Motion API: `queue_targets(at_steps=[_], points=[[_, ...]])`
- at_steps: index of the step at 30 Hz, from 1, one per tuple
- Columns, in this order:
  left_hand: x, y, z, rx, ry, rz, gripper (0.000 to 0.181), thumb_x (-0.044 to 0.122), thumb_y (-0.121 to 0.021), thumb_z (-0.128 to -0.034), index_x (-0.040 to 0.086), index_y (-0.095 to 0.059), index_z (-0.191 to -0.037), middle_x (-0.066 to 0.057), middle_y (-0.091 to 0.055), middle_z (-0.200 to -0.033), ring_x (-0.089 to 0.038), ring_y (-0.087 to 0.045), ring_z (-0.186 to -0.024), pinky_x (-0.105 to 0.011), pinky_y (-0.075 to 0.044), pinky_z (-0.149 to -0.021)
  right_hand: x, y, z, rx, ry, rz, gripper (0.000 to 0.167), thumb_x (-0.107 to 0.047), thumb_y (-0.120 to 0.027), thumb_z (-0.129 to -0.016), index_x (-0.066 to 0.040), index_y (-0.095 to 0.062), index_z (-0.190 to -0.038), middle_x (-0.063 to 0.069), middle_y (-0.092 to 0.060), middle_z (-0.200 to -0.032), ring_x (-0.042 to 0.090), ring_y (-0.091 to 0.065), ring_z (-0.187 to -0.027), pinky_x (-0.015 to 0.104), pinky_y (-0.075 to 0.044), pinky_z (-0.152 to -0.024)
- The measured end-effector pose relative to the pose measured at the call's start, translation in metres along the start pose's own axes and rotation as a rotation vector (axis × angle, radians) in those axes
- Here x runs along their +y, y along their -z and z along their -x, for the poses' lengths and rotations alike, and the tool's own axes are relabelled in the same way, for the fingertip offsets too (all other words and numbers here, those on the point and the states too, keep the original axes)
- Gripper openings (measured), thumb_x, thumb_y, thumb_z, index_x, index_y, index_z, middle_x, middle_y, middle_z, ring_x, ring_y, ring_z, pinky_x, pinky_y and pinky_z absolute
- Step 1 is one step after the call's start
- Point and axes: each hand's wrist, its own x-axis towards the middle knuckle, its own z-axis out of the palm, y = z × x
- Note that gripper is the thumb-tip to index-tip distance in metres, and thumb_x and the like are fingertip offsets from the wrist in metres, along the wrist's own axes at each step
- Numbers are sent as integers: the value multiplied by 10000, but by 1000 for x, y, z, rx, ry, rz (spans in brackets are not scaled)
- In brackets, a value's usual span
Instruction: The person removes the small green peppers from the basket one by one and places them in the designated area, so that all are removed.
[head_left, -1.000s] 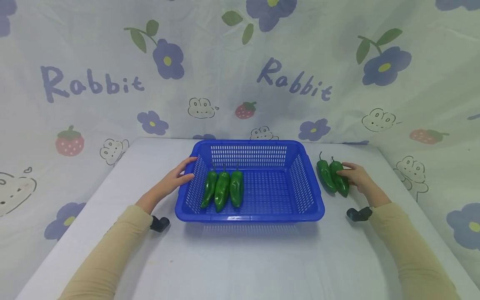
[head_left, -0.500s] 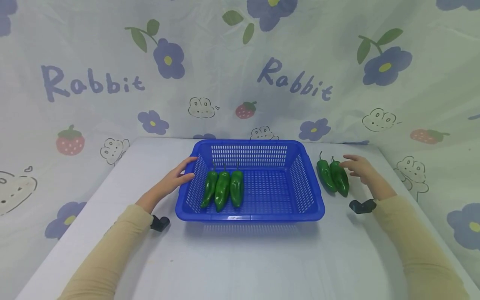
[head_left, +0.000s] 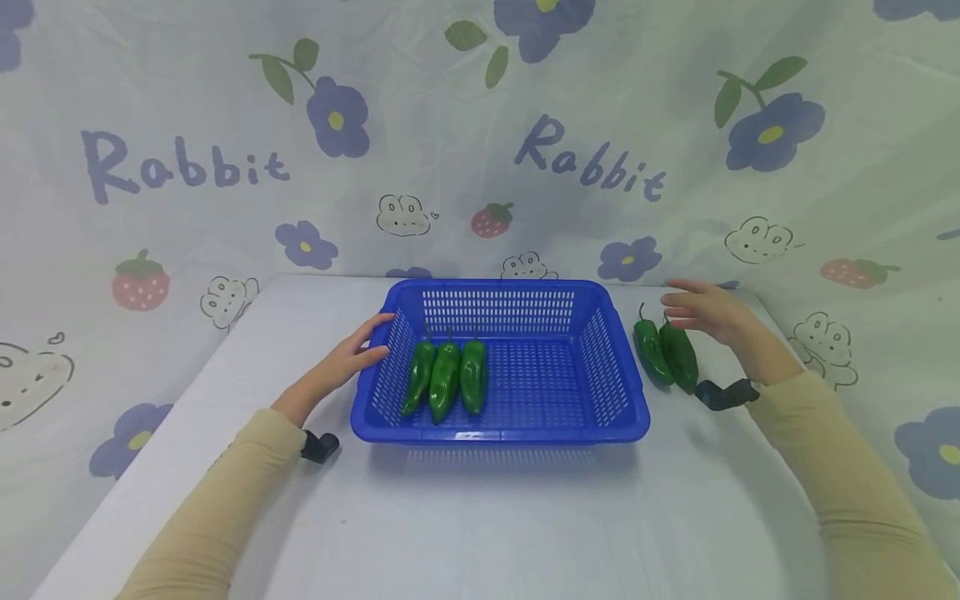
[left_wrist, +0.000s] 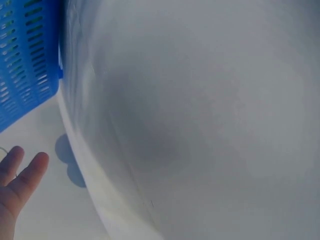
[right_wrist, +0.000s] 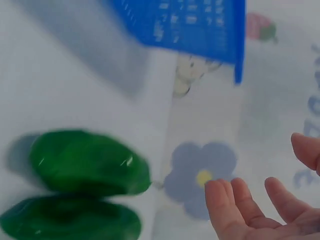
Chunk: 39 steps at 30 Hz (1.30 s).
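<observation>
Two glossy green peppers [head_left: 654, 354] side by side on counter [head_left: 480, 525], right of blue basket [head_left: 495, 436]; three peppers [head_left: 444, 382] inside, leftward. Right grip [head_left: 712, 312] hovers over pair, fingers extended. Left grip [head_left: 343, 360] straight-fingered at basket's left rim. Counter broad in front, far edge close behind.

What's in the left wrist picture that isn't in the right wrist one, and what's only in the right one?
Only the left wrist view shows the left hand. Only the right wrist view shows the right hand, the two green peppers outside the blue basket, and a strawberry print. Both show part of the blue basket and a bluish flower print.
</observation>
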Motion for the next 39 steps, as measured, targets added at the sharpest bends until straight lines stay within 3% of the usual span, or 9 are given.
queue_targets(at_steps=[3,6,10,15,22,29,39], points=[[0,0,0,0,-4,2,608,330,-430,-945,183,-147,-1462,-193,-57,-1522,-510,-173,-1319,-667,-244,-977,-13,-9,1,-37,28,-38,680,-228,-486,-947,2,-94,-1454,274,-211,-1441,-45,-571,-846,235,-493,-868],[-1,1,0,-1,-4,12,598,321,-429,-948,187,-152,-1461,-187,-64,-1523,-503,-182,-1320,-660,-246,-984,-26,-21,4,-59,37,-69,684,-222,-501,-941,-13,-104,-1457,267,-211,-1450,-34,-578,-852,233,-502,-849],[-1,1,-1,-4,-3,22,591,306,-429,-950,183,-157,-1459,-185,-67,-1523,-496,-193,-1320,-650,-250,-990,-43,-39,6,-100,53,-81,675,-198,-499,-941,-25,-104,-1460,273,-227,-1449,147,-560,-1063,339,-460,-940],[1,1,-2,-2,-1,15,609,325,-434,-943,178,-150,-1462,-200,-66,-1519,-514,-181,-1314,-663,-244,-983,-62,-62,4,-167,85,-107,645,-140,-472,-948,-20,-97,-1459,297,-220,-1441,422,-298,-1303,470,-343,-1024],[6,3,-2,-1,4,12,598,285,-425,-944,171,-153,-1465,-194,-60,-1522,-505,-161,-1325,-665,-228,-993,-78,-90,-5,-200,87,-131,633,-86,-479,-937,-43,-126,-1460,275,-238,-1443,433,-300,-1298,498,-336,-1026],[27,2,4,-8,9,32,590,218,-411,-940,87,-156,-1456,-234,-55,-1509,-511,-122,-1330,-677,-195,-999,-80,-119,-21,-194,73,-121,634,-104,-526,-915,-40,-183,-1444,253,-298,-1417,434,-337,-1278,508,-360,-1009],[0,1,-5,4,-5,86,597,256,-422,-940,177,-149,-1465,-168,-25,-1530,-454,-76,-1364,-689,-126,-1012,-79,-169,-35,-206,18,-89,632,-90,-544,-900,-47,-216,-1439,240,-362,-1376,421,-391,-1246,498,-401,-976]])
